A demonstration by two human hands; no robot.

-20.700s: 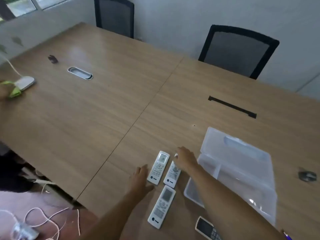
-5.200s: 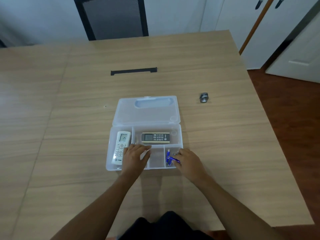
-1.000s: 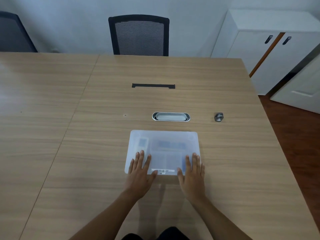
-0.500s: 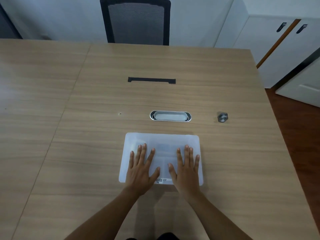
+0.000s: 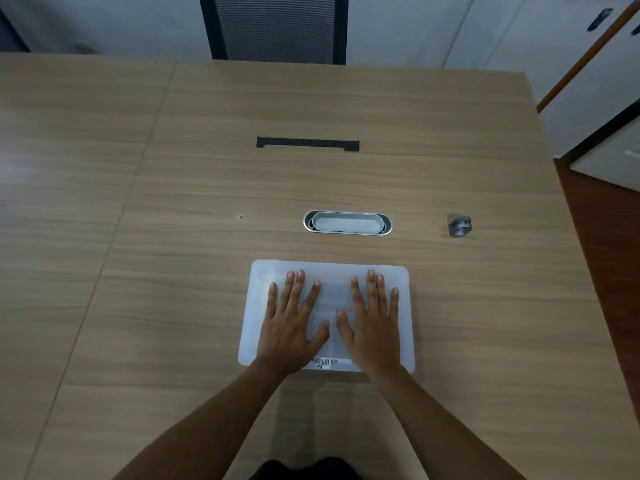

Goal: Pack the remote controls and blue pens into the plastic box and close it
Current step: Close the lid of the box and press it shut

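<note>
Palms flat on closed plastic box (image 5: 258,306).

Frosted white plastic box (image 5: 258,306), perhaps translucent; wood-grain tan table (image 5: 207,271).

Office meeting room. Evidence: long wood-laminate bench (image 5: 346,98) built from joined panels, seam running from 12 toward 7 o'clock. Black cable slot (image 5: 307,144) cut into the top at 12 o'clock, and a silver oval cable grommet (image 5: 347,223) set flush just nearer than it, typical conference-table wiring ports. Black mesh-back office chair (image 5: 277,26) pushed in at the far edge, 12 o'clock. White cabinets (image 5: 571,74) with dark handles and a wood-coloured edge strip at 2 o'clock. Plain pale wall behind the chair, reddish-brown floor (image 5: 609,271) at 3 o'clock. Small grey metal fitting (image 5: 459,226) lies loose on the top at 2 o'clock; cannot tell what it is.
</note>
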